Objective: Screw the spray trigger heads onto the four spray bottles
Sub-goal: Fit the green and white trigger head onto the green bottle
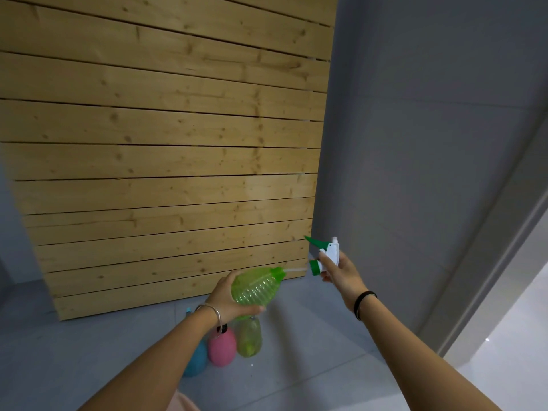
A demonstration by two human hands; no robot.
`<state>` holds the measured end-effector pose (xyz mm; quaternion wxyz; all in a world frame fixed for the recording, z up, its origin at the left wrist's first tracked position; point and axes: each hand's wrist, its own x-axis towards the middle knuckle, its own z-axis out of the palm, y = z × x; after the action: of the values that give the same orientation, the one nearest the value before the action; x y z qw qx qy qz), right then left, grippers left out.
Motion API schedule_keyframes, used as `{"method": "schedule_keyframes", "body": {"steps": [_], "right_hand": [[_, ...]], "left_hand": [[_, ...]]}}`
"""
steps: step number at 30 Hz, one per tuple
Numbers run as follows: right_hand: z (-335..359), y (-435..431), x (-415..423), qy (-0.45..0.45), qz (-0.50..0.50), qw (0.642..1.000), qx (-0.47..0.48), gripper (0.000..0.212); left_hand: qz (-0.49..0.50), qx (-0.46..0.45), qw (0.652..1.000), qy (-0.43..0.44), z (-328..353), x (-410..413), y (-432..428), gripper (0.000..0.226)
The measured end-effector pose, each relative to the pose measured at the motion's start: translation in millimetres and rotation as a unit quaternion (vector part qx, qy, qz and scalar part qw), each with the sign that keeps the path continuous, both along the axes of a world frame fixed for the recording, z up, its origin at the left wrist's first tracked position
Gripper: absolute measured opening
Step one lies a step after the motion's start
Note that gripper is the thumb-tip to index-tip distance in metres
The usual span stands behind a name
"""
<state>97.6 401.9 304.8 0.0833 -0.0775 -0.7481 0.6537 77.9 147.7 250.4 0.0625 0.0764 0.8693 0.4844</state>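
Left hand: fingers wrapped round the belly of the green bottle, held in the air on its side, neck toward my right hand. Right hand: fingers pinch the white body of the trigger head, nozzle up and away from me. Its green collar sits just off the bottle mouth, apart, not seated. The thin clear dip tube bridges the gap between the two hands; its tip looks to be at or just inside the neck, can't tell exactly.

Step in hand, as I judge it: feed the tube in, seat the collar, twist. To do it well, I'd line the collar's axis up with the neck first and slide straight so the tube doesn't buckle. Then turn the collar rather than the whole head, and start the thread gently to avoid cross-threading. Tilting the bottle more upright would help.

Bottle: translucent green plastic, egg-shaped, ribbed or dimpled, probably light and a bit squashy, so grip firmly without crushing. Head: hard, smooth plastic with a green trigger lever.

Below my left wrist, on the grey floor, stand the blue bottle, pink bottle and yellow-green bottle, close together. Their tops are mostly hidden by my arm. Beyond my fingers is a wooden slat panel, knotty pine.
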Motion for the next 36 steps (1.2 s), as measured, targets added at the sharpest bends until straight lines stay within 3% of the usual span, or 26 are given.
{"method": "schedule_keyframes", "body": {"steps": [5,12,17,21,23,26,29,32,36], "right_hand": [[-3,-22,1,-0.016,0.076,0.997,0.018,0.033],[0,-28,0,-0.010,0.114,0.992,0.060,0.051],[2,-25,-1,0.000,0.119,0.992,0.048,0.062],[5,-19,-2,0.009,0.129,0.992,0.001,0.059],[6,-18,-2,0.016,0.129,0.991,-0.015,0.057],[9,-16,-3,0.019,0.127,0.992,-0.013,0.052],[11,-10,-2,0.011,0.126,0.992,0.004,0.044],[6,-11,-2,0.019,0.114,0.993,0.005,0.046],[2,-14,-6,0.028,0.083,0.996,-0.021,0.035]], "left_hand": [[-0.036,-0.003,0.999,-0.013,1,3,9,0.106],[-0.032,0.037,0.998,-0.026,4,5,12,0.099],[-0.018,0.101,0.994,-0.026,9,6,14,0.104],[0.033,0.137,0.989,-0.039,13,6,17,0.113],[0.049,0.168,0.983,-0.057,14,7,20,0.103],[0.025,0.246,0.966,-0.079,16,9,26,0.067],[0.043,0.288,0.953,-0.083,21,9,27,0.054],[0.024,0.281,0.949,-0.143,23,10,29,0.036],[0.002,0.266,0.940,-0.213,26,14,31,0.050]]}}
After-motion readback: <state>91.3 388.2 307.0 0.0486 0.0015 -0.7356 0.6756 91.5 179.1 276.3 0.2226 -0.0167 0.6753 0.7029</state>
